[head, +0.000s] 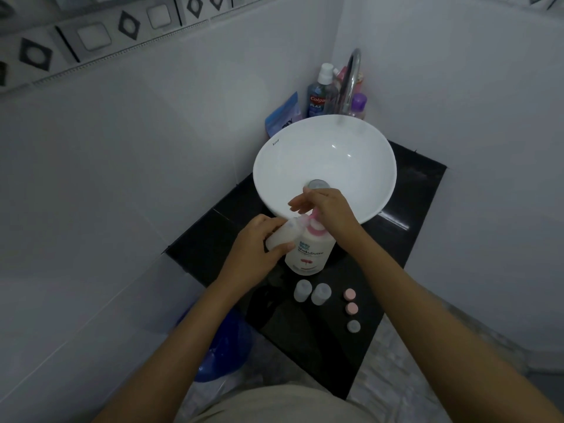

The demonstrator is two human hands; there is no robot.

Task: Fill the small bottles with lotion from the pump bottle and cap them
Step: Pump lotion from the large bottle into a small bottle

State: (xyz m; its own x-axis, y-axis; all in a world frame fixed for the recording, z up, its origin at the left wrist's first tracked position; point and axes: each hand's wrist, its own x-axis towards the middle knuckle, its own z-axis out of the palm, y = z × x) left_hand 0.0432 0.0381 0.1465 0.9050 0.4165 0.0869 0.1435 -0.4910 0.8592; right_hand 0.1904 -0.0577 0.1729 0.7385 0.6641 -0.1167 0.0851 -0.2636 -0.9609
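Note:
A white pump bottle (pixel 308 251) with a pink pump stands on the black counter (pixel 406 215) in front of the basin. My right hand (pixel 328 209) presses flat on the pump head, fingers straight. My left hand (pixel 259 248) grips a small translucent bottle (pixel 282 235), tilted with its mouth under the pump's spout. Two more small bottles (pixel 302 290) (pixel 321 293) stand uncapped nearer to me. To their right lie two pink caps (pixel 349 294) (pixel 352 308) and a grey cap (pixel 353 326).
A white bowl basin (pixel 329 148) fills the back of the counter, with a chrome tap (pixel 351 83) over it. Mouthwash (pixel 319 96), a purple-capped bottle (pixel 357 105) and a blue pouch (pixel 283 114) crowd the corner behind. A blue bucket (pixel 225 346) sits on the floor at the left.

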